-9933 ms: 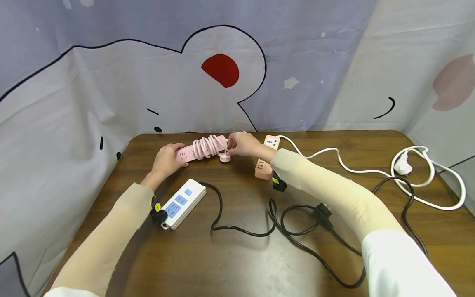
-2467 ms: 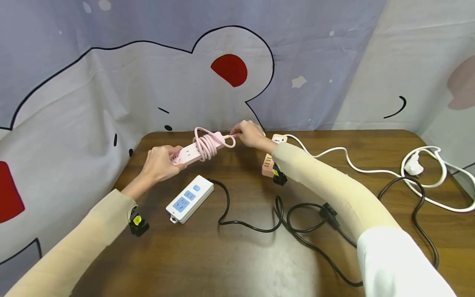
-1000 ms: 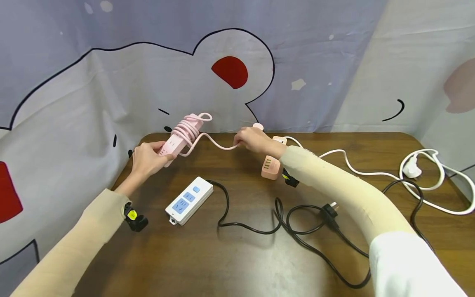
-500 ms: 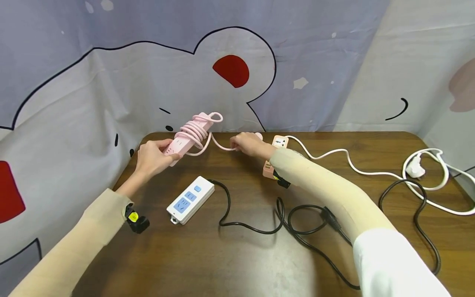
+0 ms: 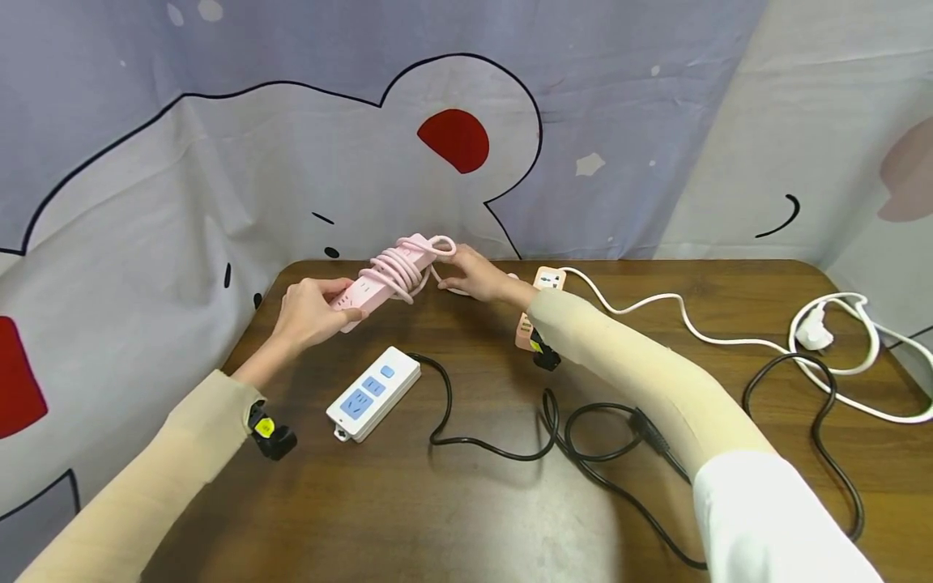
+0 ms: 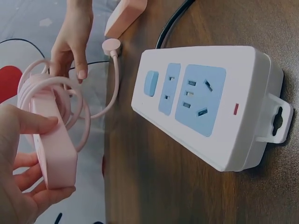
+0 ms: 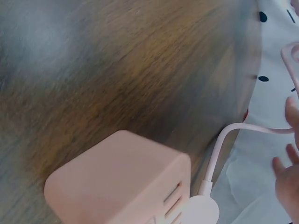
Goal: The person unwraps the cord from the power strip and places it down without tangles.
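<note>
My left hand [image 5: 309, 312] grips the near end of a pink power strip [image 5: 364, 293], thumb on top, and holds it tilted up over the table. Several turns of its pink cord [image 5: 394, 271] wrap the strip's middle, with a loose loop at the far end. My right hand [image 5: 477, 274] is at that loop, thumb and fingers apart; in the left wrist view its fingertips are partly hidden behind the coil. From the coil the cord runs to a round pink plug [image 6: 112, 45], beside a peach power strip [image 7: 121, 177].
Below the left hand lies a white power strip [image 5: 375, 393] with blue sockets. Its black cord [image 5: 481, 441] loops across the table to the right. A white cord [image 5: 685, 328] runs from the peach strip to a white plug [image 5: 814, 328]. A curtain [image 5: 619, 162] hangs behind the table.
Part of the pink cord has come off the strip, and its plug has moved right. The strip was lifted, then lowered slightly. My right hand has moved from the free cord to the strip's far end.
</note>
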A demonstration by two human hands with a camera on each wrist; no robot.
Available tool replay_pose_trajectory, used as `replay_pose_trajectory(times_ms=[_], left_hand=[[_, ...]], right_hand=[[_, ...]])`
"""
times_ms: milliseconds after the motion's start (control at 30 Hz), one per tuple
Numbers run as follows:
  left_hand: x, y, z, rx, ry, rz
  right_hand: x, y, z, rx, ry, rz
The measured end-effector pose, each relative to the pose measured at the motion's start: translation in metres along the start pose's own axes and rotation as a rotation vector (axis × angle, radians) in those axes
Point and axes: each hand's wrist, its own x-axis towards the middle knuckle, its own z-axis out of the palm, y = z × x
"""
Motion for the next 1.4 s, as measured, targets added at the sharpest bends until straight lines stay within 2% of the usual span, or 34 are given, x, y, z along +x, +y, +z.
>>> replay_pose_trajectory(times_ms=[100,267,467,700,867,967,1233,1400], left_hand=[[0.0,0.0,0.0,-0.013,-0.033,0.006],[-0.001,0.0,-0.001,-0.042,-0.083,0.02],[0.0,-0.002,0.0,-0.047,-0.108,0.08],[0.004,-0.006,0.003,-0.026,-0.066,0.218],[0.007,-0.007,0.008,0.059,-0.017,0.374],[0.008,-0.007,0.01,0.098,0.008,0.428],[0.002,-0.012,0.013,0.132,0.004,0.39],[0.0,-0.016,0.017,0.158,-0.011,0.4]], right_hand=[[0.0,0.002,0.001,-0.009,0.005,-0.038],[0.0,0.005,0.0,0.041,0.062,-0.013],[0.0,0.009,-0.007,0.014,0.082,-0.051],[0.002,0.01,-0.014,0.005,0.115,-0.065],[0.004,0.009,-0.014,-0.013,0.095,-0.07],[0.006,0.008,-0.015,-0.029,0.08,-0.083],[0.009,0.005,-0.026,-0.129,0.062,-0.163],[0.01,0.002,-0.032,-0.161,0.074,-0.139]])
